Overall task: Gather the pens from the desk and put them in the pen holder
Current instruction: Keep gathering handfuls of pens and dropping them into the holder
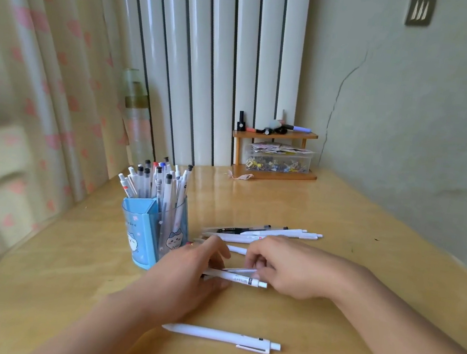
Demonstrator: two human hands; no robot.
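Centre frame: left hand (195, 268) & right hand (283, 267) are pinching thin white plastic pens (234, 277) w/ curled fingers, just right of blue cartoon-print pen holder (144, 233); more white pens (263, 234) lying behind.

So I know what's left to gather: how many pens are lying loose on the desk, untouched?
About 6, though overlap hides some: one white plastic click pen nearest the camera, and roughly five in the far cluster of white and black pens beyond both hands.
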